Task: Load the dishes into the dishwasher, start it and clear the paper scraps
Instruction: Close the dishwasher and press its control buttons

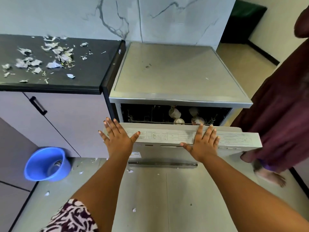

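Head view of a dishwasher [177, 71] standing just right of a black countertop [93, 67]. The dishwasher door [167, 190] is tilted part-way open, and through the gap at its top, pale dishes [175, 113] show in the rack inside. The left hand [117, 137] lies flat on the left corner of the door's upper edge, fingers straight and spread, grasping nothing. The right hand [204, 143] lies flat on the same printed strip nearer the middle, fingers likewise straight, their tips at the door's top rim. Torn paper scraps [55, 54] are scattered over the countertop, well apart from both hands; a few floor scraps [47, 193] lie below. A blue bucket [65, 166] stands on the floor at left. A second person's maroon garment [280, 114] and bare foot [270, 176] appear at right.
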